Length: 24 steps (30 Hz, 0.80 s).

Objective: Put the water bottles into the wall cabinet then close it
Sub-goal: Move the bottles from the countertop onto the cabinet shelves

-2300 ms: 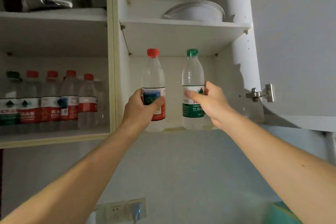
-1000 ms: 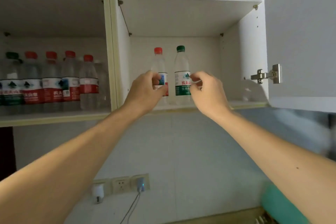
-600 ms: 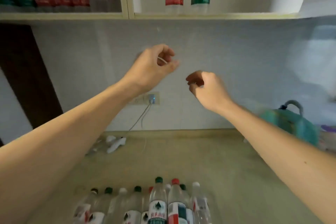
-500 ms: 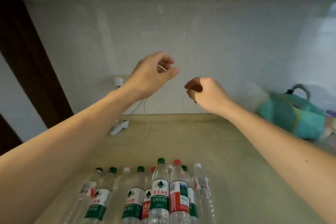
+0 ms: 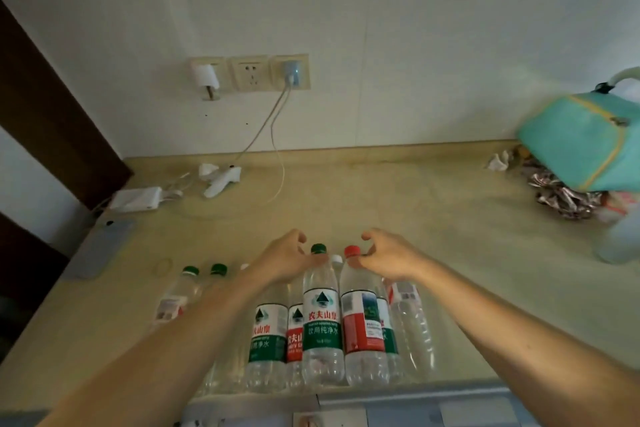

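Bottle label (image 5: 320,322) reads, seemingly, 农夫山泉 饮用纯净水.

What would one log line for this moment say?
stage: picking up next pair | left hand: at green-capped bottle neck | right hand: at red-capped bottle neck | bottles: upright on counter

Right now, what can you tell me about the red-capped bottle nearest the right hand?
The red-capped bottle is clear plastic with a red and white label bearing a small picture. It stands upright on the counter in the front row, against a green-capped bottle. The right hand curls around its neck just below the cap.
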Each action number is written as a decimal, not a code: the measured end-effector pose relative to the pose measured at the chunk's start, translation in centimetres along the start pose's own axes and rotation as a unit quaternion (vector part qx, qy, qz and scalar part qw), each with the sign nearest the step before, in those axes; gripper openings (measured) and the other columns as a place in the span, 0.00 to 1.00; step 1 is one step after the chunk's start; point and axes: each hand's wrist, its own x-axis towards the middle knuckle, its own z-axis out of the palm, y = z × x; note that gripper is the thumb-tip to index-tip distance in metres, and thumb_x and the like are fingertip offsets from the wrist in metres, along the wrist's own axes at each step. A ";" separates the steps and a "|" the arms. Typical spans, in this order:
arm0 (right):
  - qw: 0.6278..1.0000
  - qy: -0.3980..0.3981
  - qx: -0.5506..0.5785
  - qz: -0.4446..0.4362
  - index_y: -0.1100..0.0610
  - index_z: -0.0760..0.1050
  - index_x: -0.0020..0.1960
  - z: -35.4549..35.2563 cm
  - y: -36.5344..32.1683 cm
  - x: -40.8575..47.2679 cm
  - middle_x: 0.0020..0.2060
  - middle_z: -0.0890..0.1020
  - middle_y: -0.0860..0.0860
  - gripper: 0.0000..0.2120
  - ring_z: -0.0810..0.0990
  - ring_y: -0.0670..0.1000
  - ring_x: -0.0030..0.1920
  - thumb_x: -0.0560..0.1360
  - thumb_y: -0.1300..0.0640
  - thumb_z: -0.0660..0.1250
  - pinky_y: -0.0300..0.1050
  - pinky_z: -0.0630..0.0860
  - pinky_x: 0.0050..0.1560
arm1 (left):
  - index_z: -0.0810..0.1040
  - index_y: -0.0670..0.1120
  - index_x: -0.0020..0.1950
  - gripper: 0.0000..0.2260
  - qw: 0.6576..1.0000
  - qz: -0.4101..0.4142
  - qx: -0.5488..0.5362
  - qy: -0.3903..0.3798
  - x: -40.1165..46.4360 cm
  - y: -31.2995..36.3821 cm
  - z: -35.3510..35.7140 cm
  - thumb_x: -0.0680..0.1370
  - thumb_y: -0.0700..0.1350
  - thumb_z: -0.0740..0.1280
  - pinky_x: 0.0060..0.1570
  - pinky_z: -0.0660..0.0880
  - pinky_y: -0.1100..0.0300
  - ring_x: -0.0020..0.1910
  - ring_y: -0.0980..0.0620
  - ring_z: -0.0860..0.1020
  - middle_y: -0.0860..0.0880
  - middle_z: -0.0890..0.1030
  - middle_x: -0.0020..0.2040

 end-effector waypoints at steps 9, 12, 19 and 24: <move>0.985 -0.024 0.129 0.113 0.56 0.78 0.56 4.2 0.5 0.4 0.49 0.84 0.54 0.24 0.85 0.53 0.46 0.73 0.37 0.71 0.49 0.86 0.42 | 0.73 0.54 0.61 0.41 0.996 0.007 -0.081 -0.032 1.1 -1.3 2.8 0.56 0.76 0.66 0.53 0.80 0.49 0.51 0.53 0.80 0.54 0.80 0.54; 0.983 -0.002 0.141 0.115 0.57 0.80 0.52 5.5 0.6 0.6 0.45 0.85 0.55 0.18 0.85 0.53 0.45 0.73 0.44 0.74 0.53 0.85 0.48 | 0.76 0.57 0.56 0.22 0.991 0.011 -0.128 -0.036 1.5 -2.1 3.3 0.68 0.66 0.74 0.45 0.79 0.56 0.49 0.56 0.80 0.57 0.81 0.52; 0.958 0.062 0.258 0.110 0.60 0.81 0.45 5.3 2.1 -0.6 0.39 0.85 0.57 0.15 0.86 0.54 0.40 0.67 0.49 0.73 0.60 0.83 0.45 | 0.83 0.58 0.49 0.08 0.916 -0.020 -0.399 0.028 1.0 -2.5 4.3 0.71 0.53 0.77 0.41 0.80 0.59 0.42 0.56 0.85 0.52 0.87 0.47; 0.934 0.133 0.326 0.067 0.51 0.84 0.50 2.7 1.7 -1.0 0.45 0.87 0.49 0.06 0.86 0.51 0.46 0.73 0.54 0.75 0.60 0.84 0.53 | 0.85 0.49 0.53 0.08 0.886 0.010 -0.461 0.043 1.7 -0.2 2.3 0.75 0.47 0.75 0.42 0.81 0.58 0.45 0.49 0.86 0.49 0.87 0.47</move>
